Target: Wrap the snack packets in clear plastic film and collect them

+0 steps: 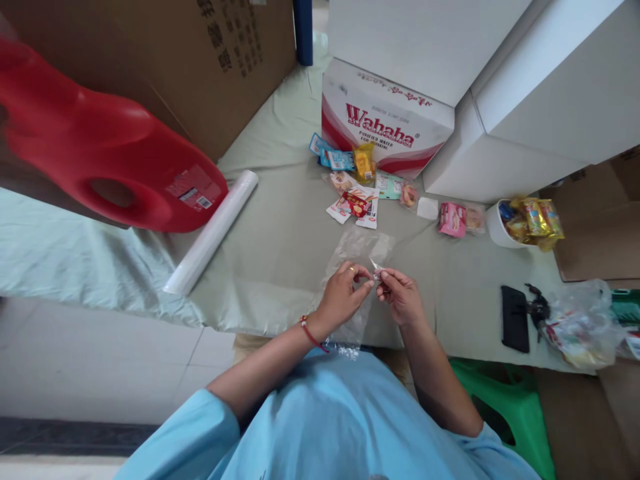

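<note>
A clear plastic bag (359, 244) lies across the near edge of the cloth-covered table, its lower end hanging toward my blue shirt. My left hand (345, 293), with a ring and a red string bracelet, pinches the bag's side between thumb and fingertips. Close beside it, my right hand (401, 293) grips a crumpled bit of the same bag, fingers curled in. The fingertips of both hands almost meet. Just beyond the bag sits a loose pile of small wrapped snacks: white and red packets (354, 204), blue packets (337, 159) and a yellow packet (365, 163).
A white roll (213, 233) and big red jug (145, 167) stand left. Behind the snacks is a Wahaba carton (385, 120). Rightward are a pink packet (453, 220), white tub (500, 230) of snacks, black phone (515, 320), keys (538, 310) and green stool (525, 413).
</note>
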A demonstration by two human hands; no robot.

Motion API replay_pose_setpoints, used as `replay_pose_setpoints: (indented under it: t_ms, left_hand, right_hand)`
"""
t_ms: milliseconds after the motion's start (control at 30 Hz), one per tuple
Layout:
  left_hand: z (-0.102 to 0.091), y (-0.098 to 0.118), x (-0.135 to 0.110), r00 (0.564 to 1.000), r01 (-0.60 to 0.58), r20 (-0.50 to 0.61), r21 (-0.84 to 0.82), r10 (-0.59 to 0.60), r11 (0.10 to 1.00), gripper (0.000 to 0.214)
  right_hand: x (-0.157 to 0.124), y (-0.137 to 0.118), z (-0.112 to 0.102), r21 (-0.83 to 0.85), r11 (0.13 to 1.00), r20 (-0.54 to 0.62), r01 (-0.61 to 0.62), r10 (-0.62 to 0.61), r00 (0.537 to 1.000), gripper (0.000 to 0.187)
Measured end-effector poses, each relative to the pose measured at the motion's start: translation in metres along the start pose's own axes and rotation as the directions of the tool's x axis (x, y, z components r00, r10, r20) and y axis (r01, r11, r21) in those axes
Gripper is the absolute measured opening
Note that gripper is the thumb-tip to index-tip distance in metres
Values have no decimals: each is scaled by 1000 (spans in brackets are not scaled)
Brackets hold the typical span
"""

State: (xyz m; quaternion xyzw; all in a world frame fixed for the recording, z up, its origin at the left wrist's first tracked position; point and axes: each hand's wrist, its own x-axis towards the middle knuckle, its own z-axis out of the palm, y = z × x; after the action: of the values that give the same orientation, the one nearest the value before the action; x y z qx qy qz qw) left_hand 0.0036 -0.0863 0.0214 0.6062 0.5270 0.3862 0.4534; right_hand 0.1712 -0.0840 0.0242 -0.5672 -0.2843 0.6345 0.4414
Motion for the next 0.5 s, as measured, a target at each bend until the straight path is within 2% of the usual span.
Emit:
replay_pose_setpoints:
  t_ms: [167, 333, 467, 500]
  left_hand:
    - [2, 0, 4, 1000, 18, -23, -8, -19, 1000, 7]
    - [6, -2, 9, 999, 18, -28, 51, -17, 999, 19]
    - [10, -7, 12, 998, 28, 50, 100, -33, 995, 5]
    - [11, -9, 12, 997, 34, 69, 92, -40, 995, 9]
  right_hand:
    - [-2, -2, 4, -72, 994, -49, 81, -85, 995, 40]
    - [3, 1, 4, -82, 994, -108, 74, -83, 991, 40]
    - [5, 3, 3, -85, 995, -118, 61, -71, 990, 41]
    - [5, 4, 2, -81, 995, -122, 59, -69, 990, 41]
